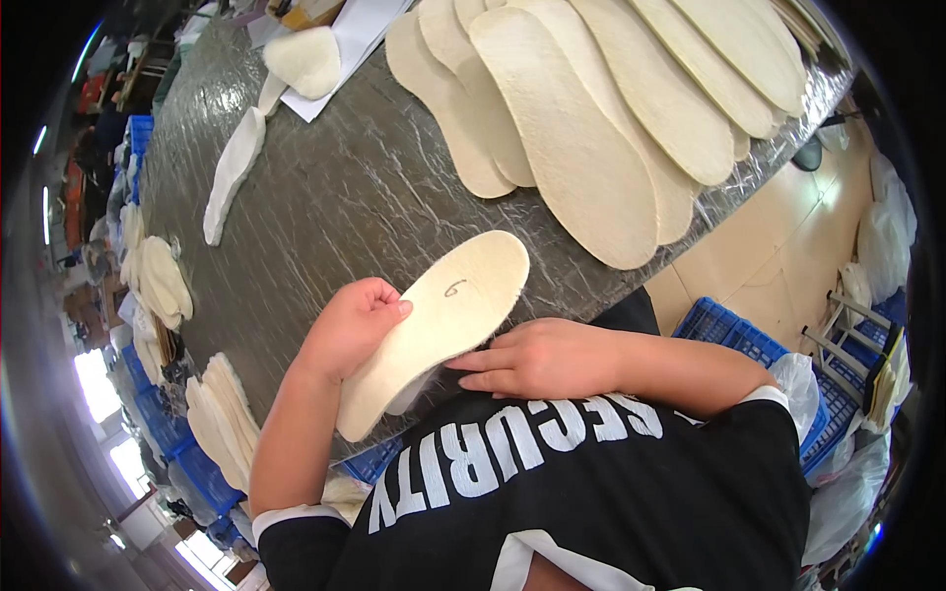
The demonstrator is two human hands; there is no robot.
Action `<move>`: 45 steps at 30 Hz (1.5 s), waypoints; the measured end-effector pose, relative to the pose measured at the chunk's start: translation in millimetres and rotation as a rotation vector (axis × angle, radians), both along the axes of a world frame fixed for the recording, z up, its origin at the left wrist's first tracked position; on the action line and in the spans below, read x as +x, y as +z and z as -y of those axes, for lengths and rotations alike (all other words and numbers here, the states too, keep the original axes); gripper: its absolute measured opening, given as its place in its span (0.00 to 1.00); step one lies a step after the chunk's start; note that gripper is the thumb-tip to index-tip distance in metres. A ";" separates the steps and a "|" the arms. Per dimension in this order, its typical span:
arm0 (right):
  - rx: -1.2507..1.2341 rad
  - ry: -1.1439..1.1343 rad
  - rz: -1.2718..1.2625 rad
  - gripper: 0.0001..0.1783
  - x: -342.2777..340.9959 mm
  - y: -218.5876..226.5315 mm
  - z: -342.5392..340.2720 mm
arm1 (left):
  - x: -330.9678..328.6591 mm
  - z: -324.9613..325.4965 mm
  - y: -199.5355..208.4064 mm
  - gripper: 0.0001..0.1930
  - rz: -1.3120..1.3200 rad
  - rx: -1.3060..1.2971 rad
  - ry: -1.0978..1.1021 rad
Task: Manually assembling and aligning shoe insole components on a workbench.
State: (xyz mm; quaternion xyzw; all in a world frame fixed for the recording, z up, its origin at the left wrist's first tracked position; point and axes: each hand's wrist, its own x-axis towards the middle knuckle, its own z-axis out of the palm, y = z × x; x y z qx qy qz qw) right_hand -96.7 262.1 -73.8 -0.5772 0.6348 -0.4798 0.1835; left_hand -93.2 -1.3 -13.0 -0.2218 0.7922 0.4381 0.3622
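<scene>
The left hand grips a cream felt insole along its left long side, thumb pressed on the upper face and the other fingers curled in, their tips out of sight. The insole is held up off the dark plastic-covered table, close to its near edge. Its long axis runs aslant, the narrower heel toward the wearer's black shirt and the broad toe pointing away, toward the table's right corner. From the left hand, most of the forepart extends to the right

The left hand is the nearer, being on the insole; the right hand is just beside the opposite long side, fingers partly stretched toward it. Whether those fingertips touch it or grip anything beneath, I cannot tell

Beyond the toe, overlapping felt insoles fan out along the near edge to the right corner. Toward the far edge lie a pale strip, a rounded felt pad and white paper
</scene>
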 end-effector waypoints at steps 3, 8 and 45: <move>-0.164 -0.036 -0.256 0.18 3.0 -1.6 7.9 | -1.8 -1.3 -0.1 0.08 0.007 0.000 -0.012; -0.097 -0.175 -0.400 0.17 15.9 -4.9 16.1 | 0.4 2.2 -0.8 0.08 0.077 0.086 0.118; -0.169 -0.235 -0.469 0.16 25.1 -16.5 14.9 | 1.5 -46.0 30.1 0.22 -0.245 -0.019 0.100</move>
